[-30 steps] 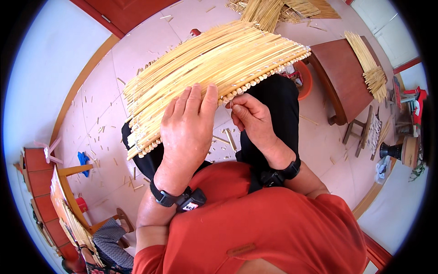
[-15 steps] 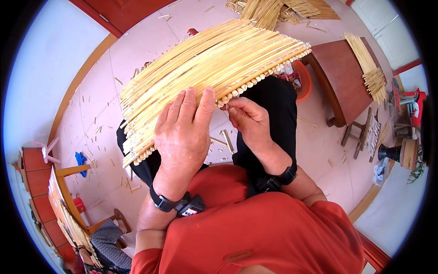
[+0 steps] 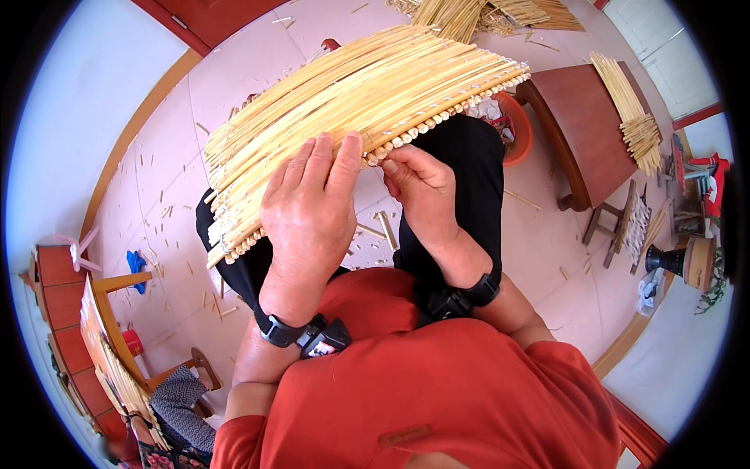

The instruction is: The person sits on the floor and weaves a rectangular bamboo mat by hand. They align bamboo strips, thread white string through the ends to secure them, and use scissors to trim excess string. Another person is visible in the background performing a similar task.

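Note:
A mat of pale yellow stalks (image 3: 336, 102), laid side by side and stitched with whitish thread, lies tilted above my knees. Its near edge shows a row of round cut ends. My left hand (image 3: 312, 187) is on the mat's near part, long fingers stretched over the top and thumb out of sight below the edge. Just right of it, my right hand (image 3: 422, 184) is closed in a pinch against the row of stalk ends. Whatever lies between its thumb and forefinger is too small to make out.
Stalk offcuts (image 3: 387, 230) litter the tiled floor. An orange-red bucket (image 3: 517, 129) stands beyond my right knee, near a brown wooden table (image 3: 582, 125) bearing a stalk bundle (image 3: 625, 109). More stalk bundles (image 3: 449, 19) lie far off. Another person's patterned sleeve or leg (image 3: 183, 406) shows lower left.
The mat and both hands sit slightly higher and further left in the picture, as the whole view has shifted a little. My right hand's pinch has come closer against the mat's edge.

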Tool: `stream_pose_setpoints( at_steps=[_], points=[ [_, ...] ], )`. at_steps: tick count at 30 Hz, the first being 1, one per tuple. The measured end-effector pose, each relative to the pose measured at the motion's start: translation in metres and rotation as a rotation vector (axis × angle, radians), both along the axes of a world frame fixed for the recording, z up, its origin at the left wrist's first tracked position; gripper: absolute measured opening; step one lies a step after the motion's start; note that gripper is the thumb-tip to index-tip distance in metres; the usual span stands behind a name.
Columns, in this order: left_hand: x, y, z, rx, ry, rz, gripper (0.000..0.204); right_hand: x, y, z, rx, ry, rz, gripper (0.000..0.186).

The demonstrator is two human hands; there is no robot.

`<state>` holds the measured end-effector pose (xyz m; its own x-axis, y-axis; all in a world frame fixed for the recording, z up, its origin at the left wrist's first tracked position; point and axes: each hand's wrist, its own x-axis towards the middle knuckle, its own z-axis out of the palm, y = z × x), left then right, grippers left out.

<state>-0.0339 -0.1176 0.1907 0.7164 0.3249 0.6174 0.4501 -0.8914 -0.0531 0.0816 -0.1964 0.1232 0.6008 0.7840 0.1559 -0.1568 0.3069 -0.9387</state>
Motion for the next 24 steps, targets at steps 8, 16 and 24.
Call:
stream_pose_setpoints(
  at_steps=[8, 16, 24],
  points=[
    [-0.001, 0.000, 0.001, -0.026, -0.012, -0.018, 0.034, 0.001, -0.003, 0.021, -0.176, 0.053, 0.010, 0.011],
    [0.000, 0.006, 0.003, -0.010, -0.026, -0.020, 0.033, 0.011, 0.005, 0.023, -0.178, -0.012, 0.067, 0.009],
    [-0.003, 0.012, 0.006, 0.027, -0.008, -0.025, 0.035, 0.014, 0.001, 0.027, -0.168, 0.267, 0.245, 0.010]
  ],
)
